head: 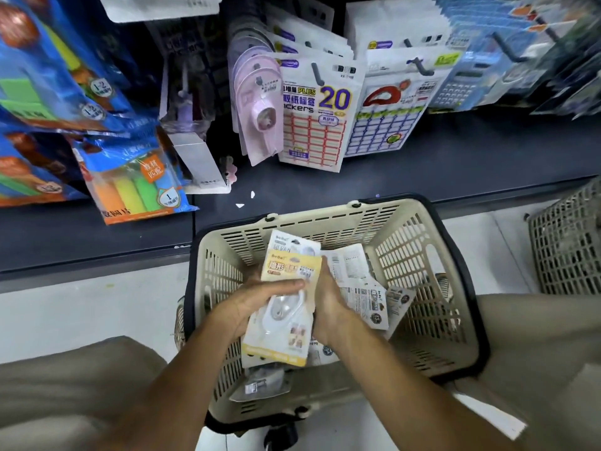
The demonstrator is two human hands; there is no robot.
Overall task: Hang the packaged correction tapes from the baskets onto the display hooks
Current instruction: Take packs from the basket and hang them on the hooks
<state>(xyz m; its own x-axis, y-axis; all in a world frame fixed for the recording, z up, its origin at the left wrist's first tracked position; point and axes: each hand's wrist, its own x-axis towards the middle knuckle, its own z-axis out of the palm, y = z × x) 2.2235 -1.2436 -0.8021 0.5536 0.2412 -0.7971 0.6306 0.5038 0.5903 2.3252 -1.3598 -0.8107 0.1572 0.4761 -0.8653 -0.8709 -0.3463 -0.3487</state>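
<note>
Item: yellow-carded correction tape packs (286, 304), small stack, held above the beige basket (419, 255). Left hand (250, 304) and right hand (328, 301) both clasp it. Likely light, stiff card, slippery blister; pinch card edges near hang-hole.

We see a small stack of yellow-and-white carded correction tape packs (286, 297), front pack showing a white dispenser under its clear blister, over the beige slotted plastic basket (419, 255). More white-backed packs (364, 288) lie jumbled inside. Pink carded correction tapes (260, 102) hang on a display hook (259, 80).
</note>
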